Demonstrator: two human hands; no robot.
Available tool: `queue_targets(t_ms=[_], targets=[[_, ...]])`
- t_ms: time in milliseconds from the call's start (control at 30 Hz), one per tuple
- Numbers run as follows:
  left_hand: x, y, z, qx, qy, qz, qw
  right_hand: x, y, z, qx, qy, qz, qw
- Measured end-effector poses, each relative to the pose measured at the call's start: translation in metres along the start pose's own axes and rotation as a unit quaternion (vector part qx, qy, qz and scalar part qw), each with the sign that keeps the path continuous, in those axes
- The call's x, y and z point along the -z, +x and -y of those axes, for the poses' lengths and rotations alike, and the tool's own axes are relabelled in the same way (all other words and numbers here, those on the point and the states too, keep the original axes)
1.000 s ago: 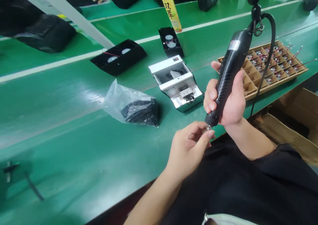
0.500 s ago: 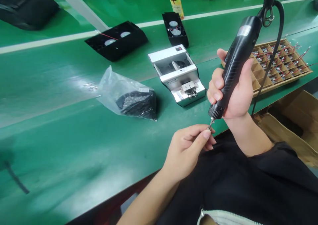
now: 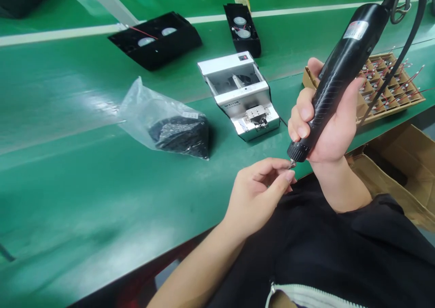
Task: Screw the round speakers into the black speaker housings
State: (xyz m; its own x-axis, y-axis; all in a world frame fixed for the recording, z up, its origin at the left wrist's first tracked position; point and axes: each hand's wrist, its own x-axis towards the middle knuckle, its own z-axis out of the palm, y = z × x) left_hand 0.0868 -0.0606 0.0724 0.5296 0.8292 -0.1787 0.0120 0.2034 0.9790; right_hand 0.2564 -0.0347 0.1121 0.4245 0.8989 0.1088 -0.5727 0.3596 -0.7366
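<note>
Two hands are sharing one black electric screwdriver (image 3: pixel 343 72) on my feed. My right hand (image 3: pixel 343 129) is gripping its barrel, fingers wrapping around it, and the tool is slanting down toward the person, hanging from a metal hook (image 3: pixel 401 11) beside a black cable (image 3: pixel 397 61). My left hand (image 3: pixel 254 194) is pinching at the bit (image 3: pixel 292 162) between thumb and forefinger, just below the collar; I am not managing to tell whether anything small is sitting between those fingertips.

Both hands are hovering by the near edge of the green tabletop (image 3: pixel 136 203). Just beyond them, a silver machine (image 3: pixel 234 100) is standing, and to its left a clear plastic bag (image 3: pixel 131 104) is holding something dark. Farther back, two black shells (image 3: pixel 154 56) are lying with round pale parts showing. Right of the screwdriver, a divided cardboard tray (image 3: pixel 413 101) is holding small red-wired parts.
</note>
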Motion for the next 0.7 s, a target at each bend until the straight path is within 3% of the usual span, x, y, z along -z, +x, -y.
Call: queue_targets(t_ms=[167,367,533,700], targets=[[0.001,0.001,0.004,-0.004,0.006,0.008,1.0,0.004,0.0,0.001,0.0,-0.001,0.026,1.0],[0.009,-0.006,0.008,0.019,0.047,0.052,0.997,-0.003,-0.002,0.009,0.013,-0.041,-0.007,0.999],[0.006,-0.006,0.002,-0.008,0.073,0.027,0.997,-0.009,-0.008,-0.001,0.027,0.005,0.027,0.999],[0.007,-0.001,0.005,-0.032,0.1,0.005,0.994,-0.008,-0.013,-0.008,0.024,-0.029,-0.003,0.999]])
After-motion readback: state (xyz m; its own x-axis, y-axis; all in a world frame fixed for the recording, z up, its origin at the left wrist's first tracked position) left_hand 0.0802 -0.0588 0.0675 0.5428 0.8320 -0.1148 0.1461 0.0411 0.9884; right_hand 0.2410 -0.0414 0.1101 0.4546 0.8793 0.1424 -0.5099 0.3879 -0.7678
